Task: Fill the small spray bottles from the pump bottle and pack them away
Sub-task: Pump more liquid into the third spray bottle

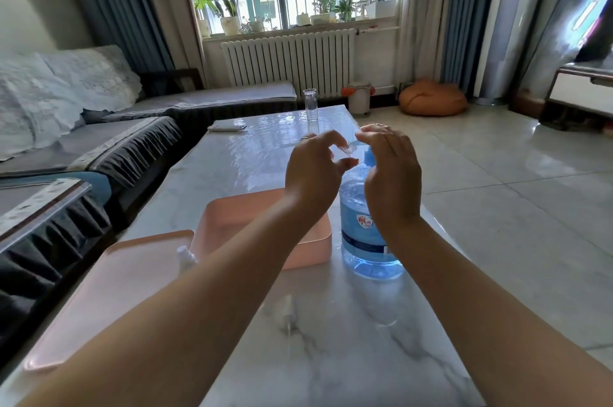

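Head view: a marble-patterned table (331,357) runs away from the camera. At about 9 o'clock from the hands, low on the left, a flat pink lid (109,300) lies on the table, and just past it toward 12 o'clock sits a pink box (308,250); the left forearm crosses over the box's near right corner and hides part of it. A small white spray head (185,257) shows between lid and box, partly hidden by that forearm. Another pale spray cap (287,313) lies on the tabletop at 6 o'clock from the hands. At 12 o'clock, far up the table, stands a clear glass (310,104), with a remote (228,127) at its 9 o'clock.

The pump bottle (361,227) stands on the table just right of the box, directly beneath both hands. The right hand (391,181) is over its top, fingers arched downward over the blue pump head (369,154), covering most of it; whether they press it cannot be told. The left hand (315,171), at 9 o'clock from the pump, pinches a small clear spray bottle (348,149) between thumb and curled fingers, held right at the nozzle.

The pump bottle is translucent blue with a blue-and-white label, and liquid is visible inside. The small bottle is transparent and mostly hidden by the fingers.
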`<state>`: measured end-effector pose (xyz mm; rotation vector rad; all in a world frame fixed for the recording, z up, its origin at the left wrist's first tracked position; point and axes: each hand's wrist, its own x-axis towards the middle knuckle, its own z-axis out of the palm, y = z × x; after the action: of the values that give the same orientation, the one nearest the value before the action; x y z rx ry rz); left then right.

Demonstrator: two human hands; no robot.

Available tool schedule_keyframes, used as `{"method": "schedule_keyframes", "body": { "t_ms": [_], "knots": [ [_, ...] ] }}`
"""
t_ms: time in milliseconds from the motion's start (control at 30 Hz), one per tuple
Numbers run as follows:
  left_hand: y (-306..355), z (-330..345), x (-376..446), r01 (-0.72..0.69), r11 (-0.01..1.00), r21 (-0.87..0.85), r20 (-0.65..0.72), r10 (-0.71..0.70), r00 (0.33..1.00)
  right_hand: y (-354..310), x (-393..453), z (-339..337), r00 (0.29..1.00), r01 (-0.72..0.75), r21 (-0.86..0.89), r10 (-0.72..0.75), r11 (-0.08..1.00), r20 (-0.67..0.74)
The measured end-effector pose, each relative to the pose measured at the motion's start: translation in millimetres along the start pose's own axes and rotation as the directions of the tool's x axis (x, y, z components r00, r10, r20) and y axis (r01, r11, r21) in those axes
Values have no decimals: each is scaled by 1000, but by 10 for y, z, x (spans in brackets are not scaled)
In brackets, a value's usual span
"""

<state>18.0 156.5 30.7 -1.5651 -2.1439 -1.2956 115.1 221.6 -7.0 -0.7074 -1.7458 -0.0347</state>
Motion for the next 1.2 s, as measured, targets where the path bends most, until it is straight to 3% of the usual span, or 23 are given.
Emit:
{"method": "schedule_keyframes", "body": {
  "t_ms": [200,533,1033,1200],
  "knots": [
    [96,-124,76,-9,998,57,-11,10,1000,-83,218,-208,994,4,-49,1,999,107],
    [11,-39,45,3,1000,21,10,-3,1000,19,9,-19,999,44,-113,-44,993,1],
    [116,-149,154,24,1000,15,42,-25,999,-90,111,-157,991,41,-116,-26,992,128],
    [67,-118,155,26,1000,-6,35,-26,999,-45,123,-144,994,86,-137,-75,987,82]
  ]
}}
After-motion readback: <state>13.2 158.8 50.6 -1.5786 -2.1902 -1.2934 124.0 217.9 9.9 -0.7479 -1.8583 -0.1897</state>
